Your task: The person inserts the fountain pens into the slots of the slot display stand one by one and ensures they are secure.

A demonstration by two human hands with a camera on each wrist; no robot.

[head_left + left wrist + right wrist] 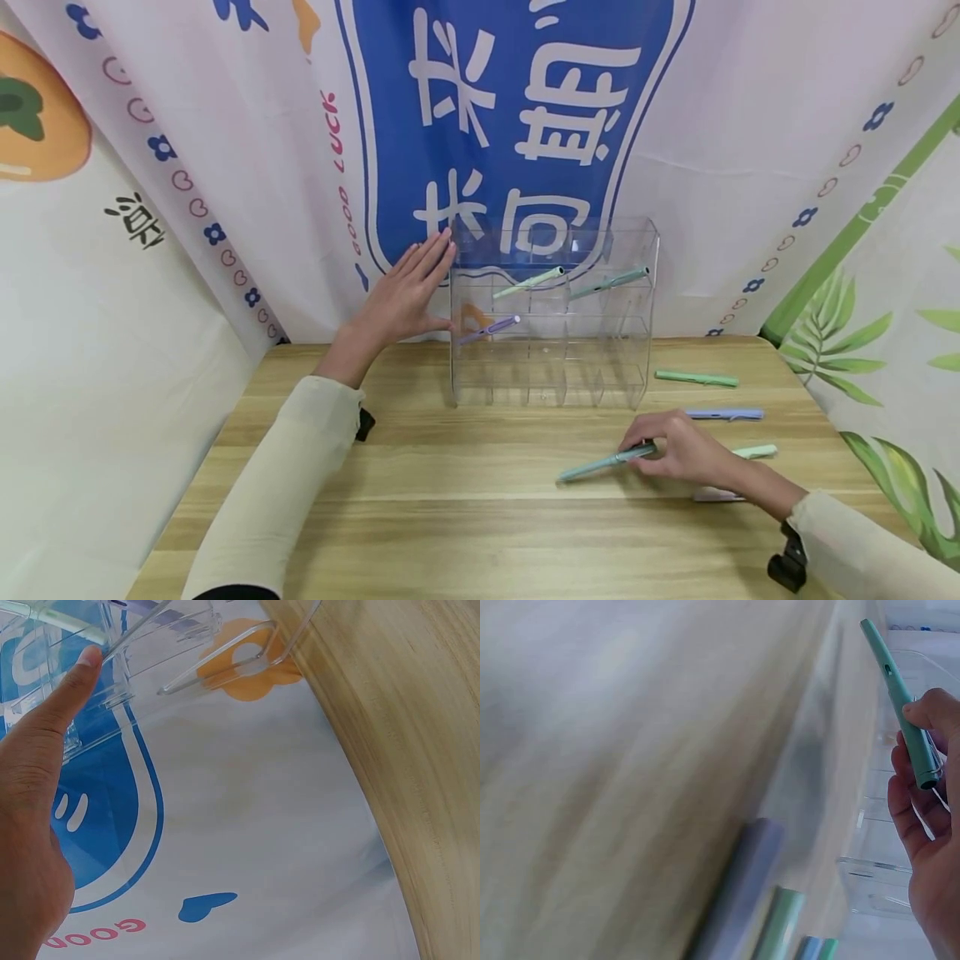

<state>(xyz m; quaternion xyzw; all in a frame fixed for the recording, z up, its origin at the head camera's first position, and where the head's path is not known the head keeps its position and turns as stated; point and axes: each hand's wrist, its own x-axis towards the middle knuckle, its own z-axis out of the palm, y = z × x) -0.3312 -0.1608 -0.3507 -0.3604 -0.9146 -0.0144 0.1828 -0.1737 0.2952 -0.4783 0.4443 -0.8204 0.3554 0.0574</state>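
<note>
You are holding the teal pen (600, 465) in your right-hand grip (678, 450), in front of the clear rack (546, 371) and off toward its right side. Any move toward the rack would likely be turning on that offset: the rack is standing farther from you and to the left, while the pen's long axis is running slantwise, its free end pointing left and slightly toward you rather than at the compartments. Your right-hand grip is pinching the pen near its clip end, thumb pressing one side and fingers curling behind. Whether the free end is touching the bench (450, 533), these views are not showing clearly. Your left-hand grip (405, 292) is lying nearer the rack, fingers stretching along its left side, grasping nothing. Just beyond your right-hand grip, a green pen (697, 379) and a periwinkle pen (726, 414) are lying on the bench.
</note>
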